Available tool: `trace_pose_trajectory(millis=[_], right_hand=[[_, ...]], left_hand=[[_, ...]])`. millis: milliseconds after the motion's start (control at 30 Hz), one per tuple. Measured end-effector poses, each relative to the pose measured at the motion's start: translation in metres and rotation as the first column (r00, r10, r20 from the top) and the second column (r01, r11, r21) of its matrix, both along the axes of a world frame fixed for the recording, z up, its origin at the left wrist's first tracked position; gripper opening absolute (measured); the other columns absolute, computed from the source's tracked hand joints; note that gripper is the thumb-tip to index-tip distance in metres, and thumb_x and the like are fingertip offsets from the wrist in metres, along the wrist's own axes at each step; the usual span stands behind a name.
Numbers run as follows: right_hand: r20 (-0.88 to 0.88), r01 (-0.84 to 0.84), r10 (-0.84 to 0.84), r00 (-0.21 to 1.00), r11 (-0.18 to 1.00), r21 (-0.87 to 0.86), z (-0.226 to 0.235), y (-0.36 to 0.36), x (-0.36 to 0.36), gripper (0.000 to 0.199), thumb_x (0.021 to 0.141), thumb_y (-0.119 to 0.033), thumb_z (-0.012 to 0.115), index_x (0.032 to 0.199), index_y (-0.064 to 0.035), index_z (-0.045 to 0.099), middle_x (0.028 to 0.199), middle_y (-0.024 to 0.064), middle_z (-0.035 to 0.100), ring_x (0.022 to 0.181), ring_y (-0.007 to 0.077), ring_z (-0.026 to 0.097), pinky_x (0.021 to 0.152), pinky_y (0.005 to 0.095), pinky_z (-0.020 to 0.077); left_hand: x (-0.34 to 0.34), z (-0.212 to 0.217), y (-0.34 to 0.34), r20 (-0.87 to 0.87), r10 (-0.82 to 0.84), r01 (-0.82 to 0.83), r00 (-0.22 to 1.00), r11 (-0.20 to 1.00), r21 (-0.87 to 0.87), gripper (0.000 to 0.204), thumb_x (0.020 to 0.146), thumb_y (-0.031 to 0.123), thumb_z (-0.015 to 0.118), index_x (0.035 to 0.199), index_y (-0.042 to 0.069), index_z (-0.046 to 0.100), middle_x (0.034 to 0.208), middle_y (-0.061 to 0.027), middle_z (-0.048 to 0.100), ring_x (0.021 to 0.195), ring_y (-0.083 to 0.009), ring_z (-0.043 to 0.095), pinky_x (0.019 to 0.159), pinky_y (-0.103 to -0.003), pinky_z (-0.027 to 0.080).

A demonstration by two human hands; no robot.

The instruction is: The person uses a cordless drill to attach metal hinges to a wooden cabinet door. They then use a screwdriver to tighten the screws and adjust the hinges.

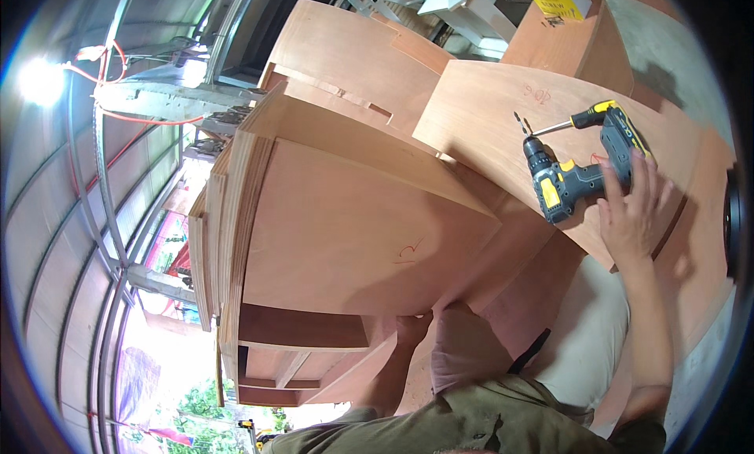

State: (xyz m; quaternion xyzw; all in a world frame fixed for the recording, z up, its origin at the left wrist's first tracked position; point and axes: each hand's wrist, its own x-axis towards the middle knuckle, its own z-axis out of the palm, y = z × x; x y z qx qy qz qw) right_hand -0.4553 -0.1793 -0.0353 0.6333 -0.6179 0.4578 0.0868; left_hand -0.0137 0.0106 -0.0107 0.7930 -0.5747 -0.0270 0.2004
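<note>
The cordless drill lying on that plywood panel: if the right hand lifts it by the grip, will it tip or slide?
The cordless drill looks base-heavy from its chunky battery, so it may swing battery-down. It lies on its side on the plywood panel, unlikely to roll. The right hand touches it.

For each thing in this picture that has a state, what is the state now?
cordless drill: lying on its side on a plywood panel, right hand on its handle.
screwdriver: lying loose beside the drill.
plywood cabinet: tipped over, open side facing down-left.
left hand: gripping the cabinet's lower edge.
</note>
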Motion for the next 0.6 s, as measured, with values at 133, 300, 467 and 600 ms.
trace_pose_trajectory(millis=[133, 300, 467, 600], right_hand=[[0.676, 0.077, -0.125, 0.726, 0.992, 0.1, -0.012, 0.004, 0.004, 0.086, 0.075, -0.002, 0.069, 0.147, -0.0081, 0.022, 0.147, 0.0211, 0.028, 0.137, 0.0329, 0.028, 0.112, 0.0411, 0.0273], [0.989, -0.303, 0.066, -0.135, 0.947, -0.104, -0.029, -0.005, -0.012, 0.076, 0.081, 0.01, 0.055, 0.147, -0.0065, 0.021, 0.143, 0.0134, 0.037, 0.129, 0.0222, 0.041, 0.108, 0.0353, 0.0338], [0.99, -0.285, 0.09, -0.105, 0.952, -0.116, -0.022, 0.0, -0.008, 0.074, 0.082, 0.015, 0.047, 0.148, -0.0059, 0.021, 0.141, 0.0119, 0.04, 0.128, 0.0223, 0.043, 0.108, 0.0341, 0.0333], [0.997, -0.293, 0.049, -0.061, 0.954, -0.065, -0.005, 0.006, -0.003, 0.074, 0.082, 0.016, 0.046, 0.148, -0.0052, 0.019, 0.144, 0.0133, 0.037, 0.132, 0.0229, 0.038, 0.11, 0.0348, 0.029]], left_hand=[[0.009, -0.007, 0.001, -0.014, -0.076, 0.076, 0.997, 0.997, -0.02, 0.023, 0.071, 0.014, 0.07, 0.09, 0.001, 0.066, 0.084, -0.0128, 0.068, 0.082, -0.025, 0.065, 0.073, -0.039, 0.05], [0.011, -0.012, -0.001, 0.036, -0.097, 0.099, 0.995, 0.993, -0.057, 0.018, 0.074, 0.01, 0.067, 0.089, 0.001, 0.067, 0.085, -0.0145, 0.069, 0.083, -0.0316, 0.067, 0.075, -0.04, 0.052], [0.012, -0.014, 0.015, 0.009, -0.093, 0.093, 0.996, 0.993, -0.071, 0.019, 0.074, 0.009, 0.066, 0.091, 0.002, 0.067, 0.088, -0.0158, 0.068, 0.084, -0.0324, 0.066, 0.074, -0.041, 0.052], [-0.003, -0.004, 0.02, -0.01, -0.123, 0.12, 0.992, 0.983, -0.141, 0.021, 0.072, 0.01, 0.067, 0.091, 0.001, 0.066, 0.089, -0.0167, 0.067, 0.081, -0.0344, 0.065, 0.072, -0.042, 0.052]])
